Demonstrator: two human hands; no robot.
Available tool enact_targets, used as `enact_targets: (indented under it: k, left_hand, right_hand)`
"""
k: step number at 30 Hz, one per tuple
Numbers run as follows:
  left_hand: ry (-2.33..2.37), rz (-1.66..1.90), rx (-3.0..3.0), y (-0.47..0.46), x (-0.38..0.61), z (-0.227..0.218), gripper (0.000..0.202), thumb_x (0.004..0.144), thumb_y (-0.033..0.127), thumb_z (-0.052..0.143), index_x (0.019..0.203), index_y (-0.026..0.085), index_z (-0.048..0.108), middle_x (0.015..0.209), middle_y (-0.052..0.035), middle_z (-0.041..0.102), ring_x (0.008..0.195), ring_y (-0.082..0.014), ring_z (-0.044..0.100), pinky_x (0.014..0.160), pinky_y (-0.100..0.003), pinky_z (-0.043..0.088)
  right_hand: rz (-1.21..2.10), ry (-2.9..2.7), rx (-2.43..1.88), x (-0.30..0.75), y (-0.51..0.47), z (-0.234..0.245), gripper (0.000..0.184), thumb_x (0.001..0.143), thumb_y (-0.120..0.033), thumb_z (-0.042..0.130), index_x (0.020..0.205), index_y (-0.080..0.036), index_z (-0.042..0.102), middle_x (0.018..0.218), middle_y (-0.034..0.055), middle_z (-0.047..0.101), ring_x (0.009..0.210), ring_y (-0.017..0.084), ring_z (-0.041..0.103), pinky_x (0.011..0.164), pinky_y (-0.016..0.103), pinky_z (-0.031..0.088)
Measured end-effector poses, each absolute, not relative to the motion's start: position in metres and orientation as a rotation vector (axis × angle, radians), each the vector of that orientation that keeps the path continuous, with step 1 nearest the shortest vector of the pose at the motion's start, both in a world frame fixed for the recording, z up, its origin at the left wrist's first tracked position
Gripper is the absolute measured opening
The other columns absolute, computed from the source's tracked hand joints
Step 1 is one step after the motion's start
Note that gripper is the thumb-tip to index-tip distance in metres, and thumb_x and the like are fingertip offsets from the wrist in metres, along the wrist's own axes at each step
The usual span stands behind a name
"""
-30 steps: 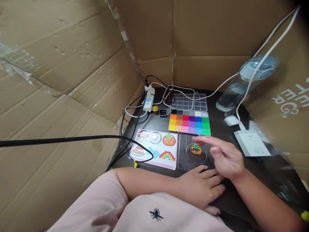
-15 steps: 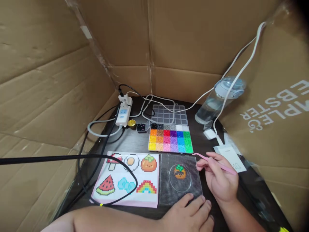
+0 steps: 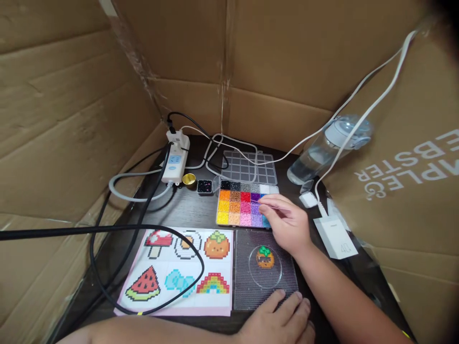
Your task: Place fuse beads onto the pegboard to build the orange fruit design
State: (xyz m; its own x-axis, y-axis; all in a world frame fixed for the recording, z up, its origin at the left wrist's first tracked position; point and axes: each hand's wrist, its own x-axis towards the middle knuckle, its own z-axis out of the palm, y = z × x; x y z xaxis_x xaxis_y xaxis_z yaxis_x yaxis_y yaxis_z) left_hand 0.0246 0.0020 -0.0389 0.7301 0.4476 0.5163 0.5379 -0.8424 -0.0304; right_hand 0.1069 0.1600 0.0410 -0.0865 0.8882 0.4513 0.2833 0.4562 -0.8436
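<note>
My right hand point(image 3: 289, 223) pinches pink tweezers point(image 3: 278, 207), whose tip points over the purple and red compartments of the bead box point(image 3: 234, 218). Lying flat with spread fingers, my left hand point(image 3: 278, 317) rests on the near edge of the clear pegboard point(image 3: 247, 296). On that board sits a small persimmon shape made of beads point(image 3: 265, 261), orange with a green top, inside a round outline. Left of the board lies a pattern sheet point(image 3: 172, 265) with pixel pictures, among them a mushroom, a watermelon slice and a rainbow. Whether the tweezers hold a bead is too small to tell.
Behind the bead box lies its clear lid point(image 3: 249, 167). A small box of dark beads point(image 3: 205, 187), a gold cup point(image 3: 189, 179) and a power strip point(image 3: 176, 160) stand at back left. A black cable point(image 3: 150, 231) loops over the sheet. At right are a bottle point(image 3: 319, 153) and a white box point(image 3: 335, 235).
My right hand has moved up and left with the tweezers, from beside the pegboard to over the bead box. My left hand stays at the board. The view has shifted slightly.
</note>
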Motion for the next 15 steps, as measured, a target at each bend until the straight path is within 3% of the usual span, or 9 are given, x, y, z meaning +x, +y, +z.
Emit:
enact_targets:
  k: [3,10,15]
  left_hand:
    - [-0.811,-0.793,-2.726,0.000,0.026,-0.044,0.026,0.103,0.038,0.046,0.115,0.035,0.070,0.130,0.0058,0.065,0.121,-0.0169,0.057,0.095,-0.031,0.045]
    - [-0.796,-0.824,-2.688,-0.003,0.029,-0.057,0.029,0.104,0.043,0.044,0.118,0.037,0.069,0.133,0.0071,0.064,0.122,-0.0164,0.057,0.091,-0.029,0.048]
    - [-0.833,-0.759,-2.632,-0.001,0.031,-0.053,0.027,0.102,0.044,0.045,0.112,0.046,0.070,0.128,0.0156,0.065,0.120,-0.0117,0.060,0.088,-0.025,0.052]
  right_hand:
    - [0.670,-1.617,-1.061,0.091,0.166,0.033,0.008,0.085,-0.022,0.070,0.082,-0.021,0.077,0.084,0.0055,0.076,0.080,0.020,0.072,0.075,0.036,0.062]
    - [0.730,-1.615,-1.132,0.085,0.162,0.019,0.013,0.087,-0.025,0.068,0.079,-0.020,0.077,0.071,0.0038,0.073,0.058,0.016,0.068,0.053,0.028,0.059]
    - [0.766,-1.612,-1.132,0.086,0.165,0.017,0.012,0.087,-0.021,0.068,0.079,-0.018,0.077,0.065,0.0025,0.071,0.051,0.014,0.066,0.048,0.025,0.057]
